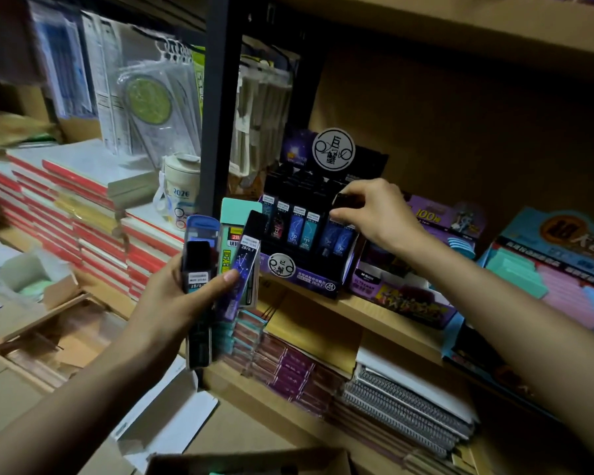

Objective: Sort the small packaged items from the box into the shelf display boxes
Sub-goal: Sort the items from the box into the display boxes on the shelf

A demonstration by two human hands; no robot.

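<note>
My left hand (182, 296) grips a fanned bunch of slim pencil-lead cases (227, 255): blue, mint-green and dark purple ones with constellation prints. My right hand (378, 214) reaches over a purple display box (302, 275) on the middle shelf and pinches one dark case (345, 200) at the box's upper right rows. The box holds several upright matching cases behind a round white logo card (333, 149). A cardboard box edge (247, 457) shows at the bottom of the view.
To the right of the display box stand a purple box (405, 296) and a teal box of pastel items (546, 269). Notebooks (408, 406) fill the lower shelf. Red-edged book stacks (66, 207) and open cartons (45, 323) lie left of a dark shelf post (216, 97).
</note>
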